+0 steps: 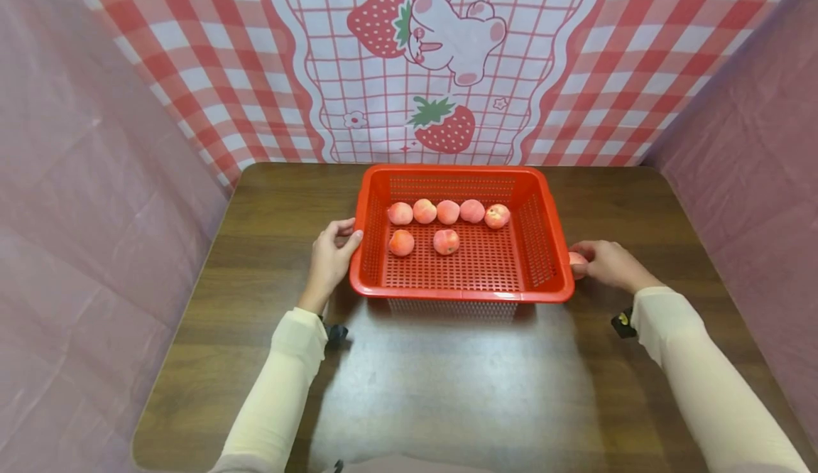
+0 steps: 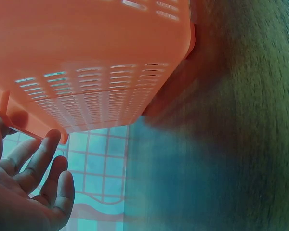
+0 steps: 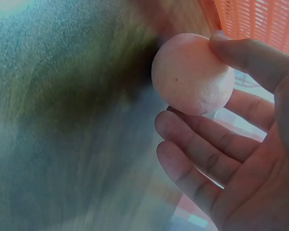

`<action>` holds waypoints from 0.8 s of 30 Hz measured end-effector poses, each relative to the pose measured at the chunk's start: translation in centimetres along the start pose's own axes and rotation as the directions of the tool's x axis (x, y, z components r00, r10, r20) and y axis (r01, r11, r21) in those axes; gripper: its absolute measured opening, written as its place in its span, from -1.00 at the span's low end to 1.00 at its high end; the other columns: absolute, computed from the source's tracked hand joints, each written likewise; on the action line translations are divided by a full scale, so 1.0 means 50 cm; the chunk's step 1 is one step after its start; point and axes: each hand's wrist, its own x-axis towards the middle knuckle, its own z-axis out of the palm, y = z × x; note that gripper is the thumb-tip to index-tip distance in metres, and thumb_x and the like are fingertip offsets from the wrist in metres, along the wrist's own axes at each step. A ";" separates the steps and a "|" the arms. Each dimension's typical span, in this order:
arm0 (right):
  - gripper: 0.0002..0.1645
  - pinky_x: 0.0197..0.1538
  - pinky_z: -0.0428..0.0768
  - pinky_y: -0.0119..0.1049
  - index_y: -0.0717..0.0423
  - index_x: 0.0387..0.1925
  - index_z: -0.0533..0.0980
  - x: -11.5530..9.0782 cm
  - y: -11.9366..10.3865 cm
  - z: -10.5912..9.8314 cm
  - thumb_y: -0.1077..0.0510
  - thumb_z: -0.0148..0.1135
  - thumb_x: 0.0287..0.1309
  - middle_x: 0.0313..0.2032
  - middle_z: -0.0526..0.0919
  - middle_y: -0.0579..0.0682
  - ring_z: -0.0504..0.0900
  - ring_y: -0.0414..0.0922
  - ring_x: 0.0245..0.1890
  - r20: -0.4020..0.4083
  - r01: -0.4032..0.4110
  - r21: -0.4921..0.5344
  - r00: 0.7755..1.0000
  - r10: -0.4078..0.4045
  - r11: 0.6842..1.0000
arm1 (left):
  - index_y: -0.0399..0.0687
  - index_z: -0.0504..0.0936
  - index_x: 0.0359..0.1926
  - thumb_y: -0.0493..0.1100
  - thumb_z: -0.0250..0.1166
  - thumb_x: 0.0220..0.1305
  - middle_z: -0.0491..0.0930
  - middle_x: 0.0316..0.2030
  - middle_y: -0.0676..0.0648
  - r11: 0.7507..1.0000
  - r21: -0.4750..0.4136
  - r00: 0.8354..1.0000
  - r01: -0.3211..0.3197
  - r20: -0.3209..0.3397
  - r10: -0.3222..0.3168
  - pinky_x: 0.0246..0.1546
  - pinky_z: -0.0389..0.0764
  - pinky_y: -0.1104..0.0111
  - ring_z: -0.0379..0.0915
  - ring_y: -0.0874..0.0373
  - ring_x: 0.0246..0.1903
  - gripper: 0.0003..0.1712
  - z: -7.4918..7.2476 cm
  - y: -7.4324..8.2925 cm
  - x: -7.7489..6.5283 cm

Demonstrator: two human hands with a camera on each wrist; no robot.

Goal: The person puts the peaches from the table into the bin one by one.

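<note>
A red plastic basket (image 1: 460, 295) with slotted walls stands on the wooden table. Five peaches line up along its back side, among them a mottled one (image 1: 497, 216) at the right end. Two more, an orange-red peach (image 1: 402, 243) and a pinker peach (image 1: 446, 241), lie in front of that row. My left hand (image 1: 329, 260) grips the basket's left rim, thumb on top and fingertips (image 2: 52, 137) against the outer edge. Outside the right wall, my right hand (image 1: 612, 263) holds another peach (image 3: 192, 74) between thumb and fingers, low beside the basket.
The brown wooden table (image 1: 460, 381) has rounded corners. A red-and-white checked cloth (image 1: 224, 68) with strawberry prints hangs behind it. Pink cloth walls (image 1: 96, 210) close off both sides. A dark strapped device (image 1: 623, 322) sits at the right wrist.
</note>
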 end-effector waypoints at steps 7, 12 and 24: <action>-0.39 0.00 0.54 0.17 0.40 0.09 0.49 -0.006 -0.001 -0.018 -0.05 0.26 0.24 -0.09 0.67 0.34 0.63 0.19 -0.10 0.001 -0.027 0.036 1.000 0.027 0.999 | -0.27 0.58 0.10 -0.18 0.29 0.29 0.64 -0.05 -0.34 1.000 0.008 1.000 -0.005 0.002 0.005 0.00 0.64 0.07 0.65 -0.22 -0.11 -0.60 -0.001 0.002 -0.001; -0.31 0.06 0.50 0.24 0.39 0.17 0.43 -0.012 -0.007 -0.032 -0.12 0.20 0.28 0.00 0.62 0.38 0.59 0.22 -0.04 0.013 -0.078 0.055 0.997 0.077 0.995 | -0.26 0.57 0.11 -0.16 0.29 0.29 0.65 -0.05 -0.32 1.000 0.005 1.000 0.011 0.011 -0.011 -0.03 0.66 0.07 0.65 -0.20 -0.12 -0.59 -0.002 0.001 -0.001; -0.30 0.01 0.50 0.21 0.35 0.19 0.42 -0.017 -0.021 -0.066 -0.14 0.18 0.28 0.02 0.60 0.39 0.58 0.23 -0.03 -0.082 -0.126 0.057 0.988 0.131 0.990 | -0.24 0.58 0.11 -0.15 0.29 0.29 0.66 -0.04 -0.31 1.000 0.018 1.000 0.011 0.012 -0.011 0.00 0.65 0.09 0.66 -0.19 -0.11 -0.60 -0.002 0.001 0.001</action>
